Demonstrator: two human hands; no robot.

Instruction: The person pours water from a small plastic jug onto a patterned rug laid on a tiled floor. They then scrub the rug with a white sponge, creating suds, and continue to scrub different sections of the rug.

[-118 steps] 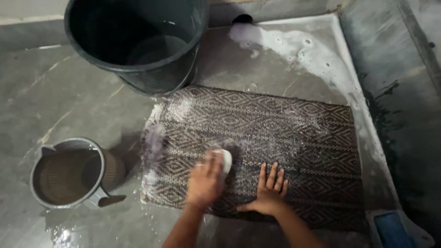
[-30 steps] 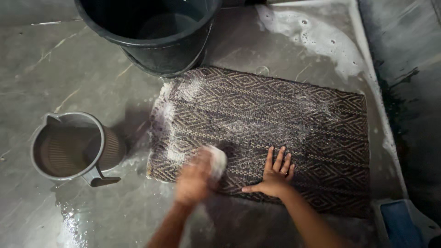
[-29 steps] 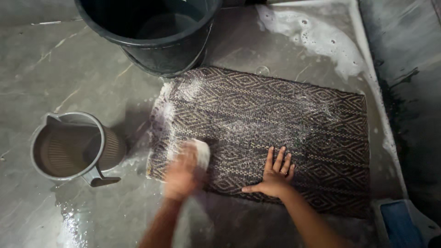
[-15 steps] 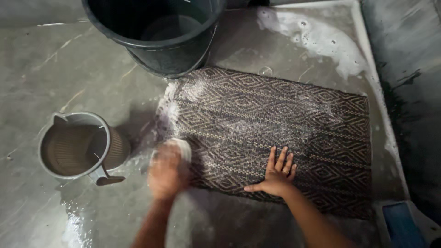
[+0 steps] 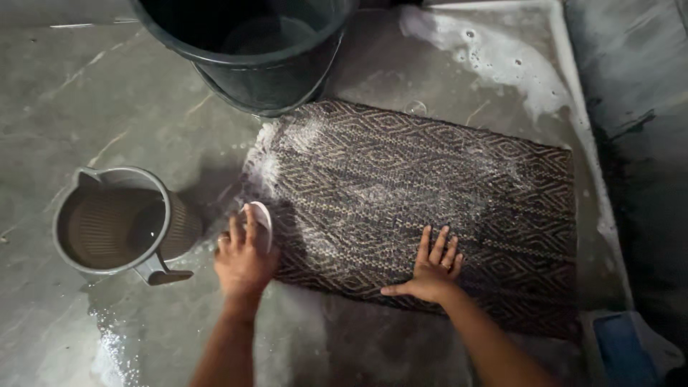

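Observation:
A dark woven mat [image 5: 444,179] with a pale diamond pattern lies flat on the wet grey floor, with soap lather over its left part. My left hand [image 5: 244,259] grips a white bar of soap [image 5: 261,216] and rests at the mat's near left corner. My right hand [image 5: 430,272] lies flat with spread fingers on the mat's near edge, holding nothing.
A large dark bucket [image 5: 247,54] with water stands at the mat's far left corner. A grey jug [image 5: 118,229] with a handle sits left of my left hand. Foam [image 5: 502,61] spreads on the floor behind the mat. A blue object [image 5: 623,347] lies at the near right.
My left hand has slid the soap leftward across the mat, from near its middle to the near left corner. My right hand has stayed pressed on the mat.

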